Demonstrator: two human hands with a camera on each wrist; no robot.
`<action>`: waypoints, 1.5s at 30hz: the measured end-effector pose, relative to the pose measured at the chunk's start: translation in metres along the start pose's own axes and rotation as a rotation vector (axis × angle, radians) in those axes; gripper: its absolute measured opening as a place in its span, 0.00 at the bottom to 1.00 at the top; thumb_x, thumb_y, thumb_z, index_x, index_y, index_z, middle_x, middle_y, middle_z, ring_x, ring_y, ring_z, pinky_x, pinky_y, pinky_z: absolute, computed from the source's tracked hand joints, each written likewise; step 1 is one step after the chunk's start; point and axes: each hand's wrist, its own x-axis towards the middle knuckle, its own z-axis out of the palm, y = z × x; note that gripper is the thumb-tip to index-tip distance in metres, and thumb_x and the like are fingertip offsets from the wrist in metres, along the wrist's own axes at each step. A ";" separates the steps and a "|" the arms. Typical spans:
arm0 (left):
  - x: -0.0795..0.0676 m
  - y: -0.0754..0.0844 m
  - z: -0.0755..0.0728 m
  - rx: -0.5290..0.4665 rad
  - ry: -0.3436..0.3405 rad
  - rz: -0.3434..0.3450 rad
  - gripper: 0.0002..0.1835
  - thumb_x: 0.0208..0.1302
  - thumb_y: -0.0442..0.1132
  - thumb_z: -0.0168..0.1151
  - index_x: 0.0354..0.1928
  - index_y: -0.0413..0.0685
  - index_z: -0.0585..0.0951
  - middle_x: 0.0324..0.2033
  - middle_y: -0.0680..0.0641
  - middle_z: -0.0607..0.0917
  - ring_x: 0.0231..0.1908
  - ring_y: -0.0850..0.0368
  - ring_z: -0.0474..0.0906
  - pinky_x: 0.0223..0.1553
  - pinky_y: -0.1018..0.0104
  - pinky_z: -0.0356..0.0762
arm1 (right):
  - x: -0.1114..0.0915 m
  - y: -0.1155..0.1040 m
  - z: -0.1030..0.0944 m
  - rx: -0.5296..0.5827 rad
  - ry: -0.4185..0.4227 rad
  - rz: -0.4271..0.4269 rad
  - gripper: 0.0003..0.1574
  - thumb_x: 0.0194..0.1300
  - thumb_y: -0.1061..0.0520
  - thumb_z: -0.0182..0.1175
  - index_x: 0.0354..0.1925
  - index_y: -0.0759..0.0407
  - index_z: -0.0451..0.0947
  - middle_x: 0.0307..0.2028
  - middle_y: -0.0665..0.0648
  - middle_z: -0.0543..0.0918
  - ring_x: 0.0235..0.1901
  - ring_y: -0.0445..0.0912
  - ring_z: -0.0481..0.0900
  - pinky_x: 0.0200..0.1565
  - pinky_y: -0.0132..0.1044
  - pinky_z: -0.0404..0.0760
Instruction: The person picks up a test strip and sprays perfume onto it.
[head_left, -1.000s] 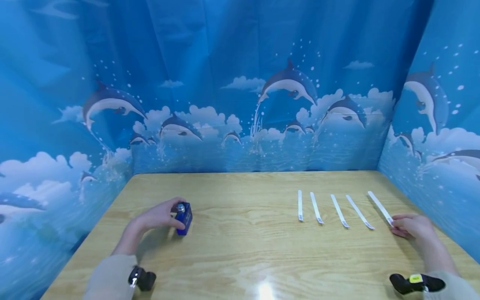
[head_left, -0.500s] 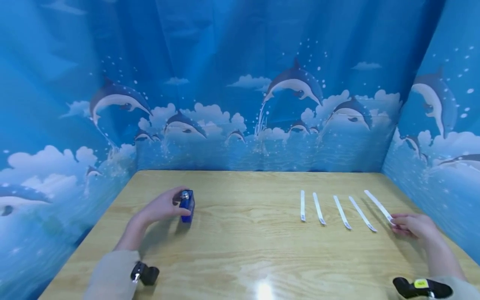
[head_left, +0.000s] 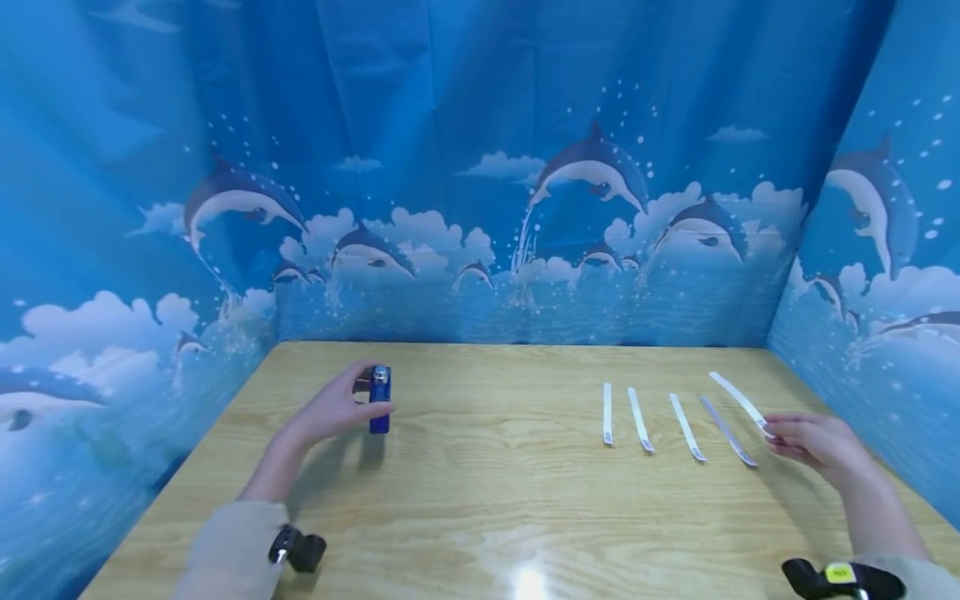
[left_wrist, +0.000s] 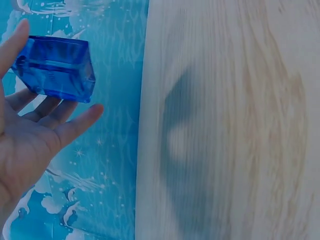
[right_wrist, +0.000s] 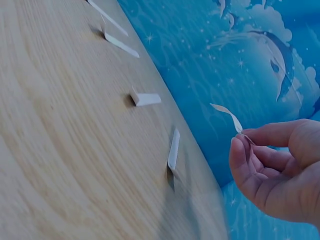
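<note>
Left hand (head_left: 330,417) grips a blue bottle (head_left: 381,393); right hand (head_left: 817,446) pinches 1 white strip (head_left: 735,395).
A loosened fingertip hold could drop the bottle; a careless tug could crease the strip.

A pale wood-grain table (head_left: 480,508) carries a bright patch of glare (head_left: 530,581) near the bottom of the head view. Behind it hangs a blue backdrop (head_left: 465,83) — printed with leaping dolphins (head_left: 588,158), white clouds (head_left: 427,233) and sparkling water (head_left: 420,308) — that also covers both sides.
</note>
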 end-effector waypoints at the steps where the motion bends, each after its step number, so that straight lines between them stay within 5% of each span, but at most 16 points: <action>1: 0.000 0.001 0.000 -0.004 0.005 0.009 0.51 0.52 0.63 0.64 0.70 0.44 0.53 0.61 0.34 0.65 0.61 0.36 0.60 0.57 0.40 0.61 | 0.000 -0.002 0.002 0.005 -0.007 0.001 0.19 0.63 0.70 0.52 0.26 0.49 0.80 0.28 0.46 0.82 0.28 0.40 0.82 0.36 0.34 0.81; 19: 0.009 0.025 0.010 -0.073 0.097 0.073 0.46 0.52 0.63 0.63 0.69 0.50 0.59 0.61 0.38 0.66 0.58 0.39 0.66 0.49 0.46 0.73 | 0.000 -0.017 0.030 -0.026 -0.075 -0.060 0.15 0.64 0.69 0.53 0.30 0.52 0.80 0.30 0.50 0.81 0.29 0.41 0.81 0.35 0.33 0.81; 27: 0.010 0.030 0.019 -0.136 0.116 0.129 0.40 0.56 0.54 0.65 0.67 0.53 0.59 0.57 0.38 0.69 0.55 0.39 0.69 0.46 0.47 0.75 | -0.001 -0.016 0.039 -0.014 -0.085 -0.047 0.17 0.64 0.68 0.53 0.30 0.48 0.80 0.32 0.50 0.80 0.28 0.41 0.80 0.34 0.32 0.80; 32: 0.009 0.034 0.024 -0.167 0.105 0.156 0.32 0.58 0.51 0.64 0.62 0.54 0.65 0.57 0.38 0.70 0.53 0.39 0.71 0.42 0.50 0.78 | 0.000 -0.016 0.045 -0.011 -0.113 -0.071 0.17 0.65 0.69 0.52 0.31 0.49 0.80 0.32 0.52 0.79 0.28 0.41 0.80 0.35 0.32 0.80; 45: 0.005 0.046 0.036 -0.098 0.054 0.311 0.32 0.62 0.46 0.61 0.67 0.58 0.63 0.61 0.37 0.66 0.51 0.34 0.72 0.39 0.54 0.79 | -0.001 -0.014 0.067 -0.023 -0.143 -0.081 0.13 0.64 0.68 0.52 0.34 0.54 0.79 0.31 0.52 0.79 0.28 0.41 0.80 0.34 0.31 0.80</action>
